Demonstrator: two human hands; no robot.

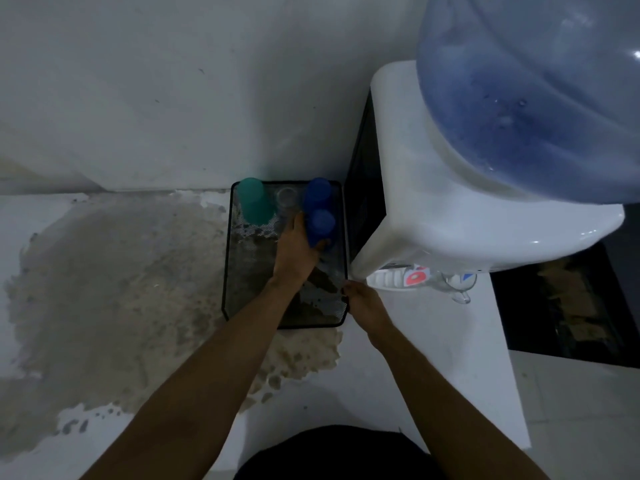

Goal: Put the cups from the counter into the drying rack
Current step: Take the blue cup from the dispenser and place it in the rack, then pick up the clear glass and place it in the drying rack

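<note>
A black mesh drying rack [232, 271] stands on the white counter against the wall. At its back stand a green cup [254, 200], a clear glass [286, 198] and a blue cup [318, 192], all upside down. My left hand [298, 252] reaches into the rack and is shut on a second blue cup [322, 223], held upside down just in front of the first blue one. My right hand [363, 303] rests on the rack's near right rim, its fingers curled at the edge.
A white water dispenser [450, 216] with a big blue bottle [536, 95] stands right beside the rack. A clear glass [457, 289] sits under its taps. A worn brown stain [114, 282] covers the counter to the left. The counter edge drops off at right.
</note>
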